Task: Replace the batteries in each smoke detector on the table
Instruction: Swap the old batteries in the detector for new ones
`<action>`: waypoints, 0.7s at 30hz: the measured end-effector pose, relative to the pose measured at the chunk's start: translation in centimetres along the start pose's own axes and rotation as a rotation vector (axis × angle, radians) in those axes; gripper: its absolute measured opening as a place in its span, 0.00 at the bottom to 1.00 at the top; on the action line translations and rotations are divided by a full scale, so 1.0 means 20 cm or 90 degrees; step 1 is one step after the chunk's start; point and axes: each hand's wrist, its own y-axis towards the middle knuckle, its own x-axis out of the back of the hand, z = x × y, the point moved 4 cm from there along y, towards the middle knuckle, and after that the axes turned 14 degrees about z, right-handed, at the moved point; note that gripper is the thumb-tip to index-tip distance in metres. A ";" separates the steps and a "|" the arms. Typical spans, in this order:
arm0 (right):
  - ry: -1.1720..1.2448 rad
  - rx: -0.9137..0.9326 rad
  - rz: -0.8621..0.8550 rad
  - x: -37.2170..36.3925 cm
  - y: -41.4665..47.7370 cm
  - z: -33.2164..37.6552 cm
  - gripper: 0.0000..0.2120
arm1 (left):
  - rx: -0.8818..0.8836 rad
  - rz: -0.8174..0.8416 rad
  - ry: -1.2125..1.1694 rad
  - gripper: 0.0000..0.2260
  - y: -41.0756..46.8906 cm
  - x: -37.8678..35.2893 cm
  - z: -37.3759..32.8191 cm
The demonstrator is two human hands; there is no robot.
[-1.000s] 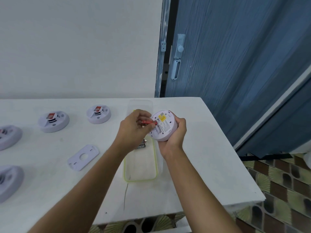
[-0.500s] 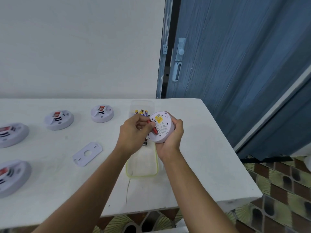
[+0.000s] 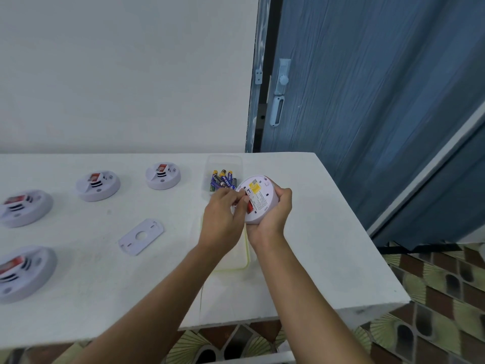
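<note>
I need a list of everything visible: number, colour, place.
smoke detectors: four, white, lying at left
held smoke detector: one, white, label side towards camera
mounting plate: one, white, centre-left
batteries: several, mostly blue, in clear container
lid: one, yellow-green rim, before the container
table: one, white
door: one, blue, right
left hand: fingers curled at held detector's back
right hand: grips held detector
</note>
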 end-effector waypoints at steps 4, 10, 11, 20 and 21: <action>-0.005 0.002 -0.006 0.03 0.01 0.02 0.18 | -0.003 0.040 0.012 0.15 -0.02 -0.04 -0.01; -0.028 -0.004 -0.023 0.08 0.02 0.06 0.18 | 0.005 0.095 0.058 0.23 -0.02 -0.07 -0.04; -0.033 -0.005 -0.026 0.09 0.02 0.06 0.18 | 0.003 0.102 0.056 0.23 -0.02 -0.08 -0.04; -0.064 -0.009 -0.031 0.14 0.05 0.09 0.16 | 0.025 0.224 -0.021 0.17 0.05 -0.10 0.02; -0.073 -0.010 -0.032 0.14 0.06 0.10 0.16 | 0.027 0.244 -0.035 0.17 0.07 -0.09 0.02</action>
